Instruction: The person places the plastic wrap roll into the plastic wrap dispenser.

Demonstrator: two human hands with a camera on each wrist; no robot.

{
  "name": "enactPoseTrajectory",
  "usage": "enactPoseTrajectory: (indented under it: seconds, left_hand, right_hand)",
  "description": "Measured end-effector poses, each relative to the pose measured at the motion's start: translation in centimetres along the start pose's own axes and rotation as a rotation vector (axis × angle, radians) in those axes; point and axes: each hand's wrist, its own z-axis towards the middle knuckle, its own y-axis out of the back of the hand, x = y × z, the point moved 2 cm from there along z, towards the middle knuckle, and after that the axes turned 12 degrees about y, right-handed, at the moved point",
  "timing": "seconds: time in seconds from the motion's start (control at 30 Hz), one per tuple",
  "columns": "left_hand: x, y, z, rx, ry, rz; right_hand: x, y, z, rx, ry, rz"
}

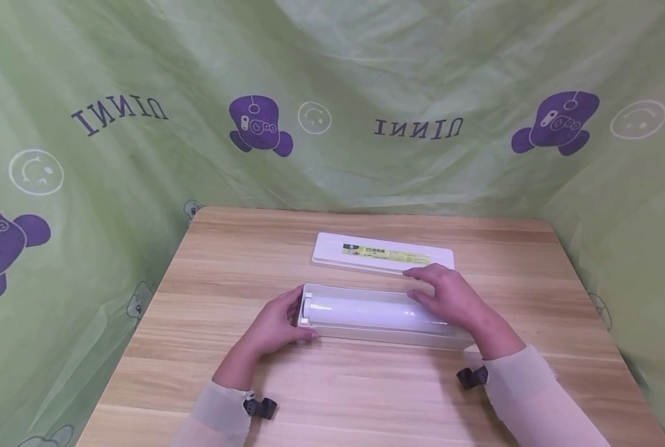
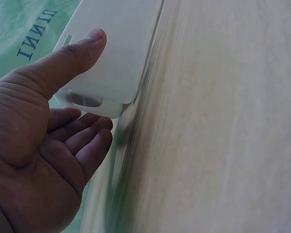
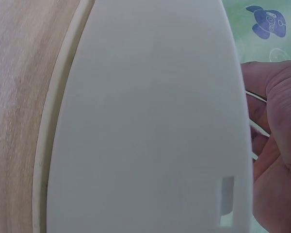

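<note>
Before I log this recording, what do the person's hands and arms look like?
The left hand and right hand are bare, with no gloves or rings visible. A pale beige, plain fabric left sleeve and matching right sleeve end near the wrists. A small, black, blocky device shows beside each cuff: left device, right device.

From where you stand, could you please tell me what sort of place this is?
Probably a makeshift recording booth: green printed fabric hangs behind and beside a wood-grain table, and a small black device sits by each sleeve.

green cloth (image 1: 343, 180) with purple prints (image 1: 259, 139) behind wood-grain table (image 1: 366, 397)
</note>
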Motion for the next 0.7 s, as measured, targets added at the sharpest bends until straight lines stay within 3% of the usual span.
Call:
enactPoseTrajectory:
  seconds: [0.7]
  left_hand:
    - [0.1, 0.1, 0.0, 0.009, 0.009, -0.012]
  right_hand:
    - [-1.9, 0.4, -0.3, -0.021, -0.049, 0.014]
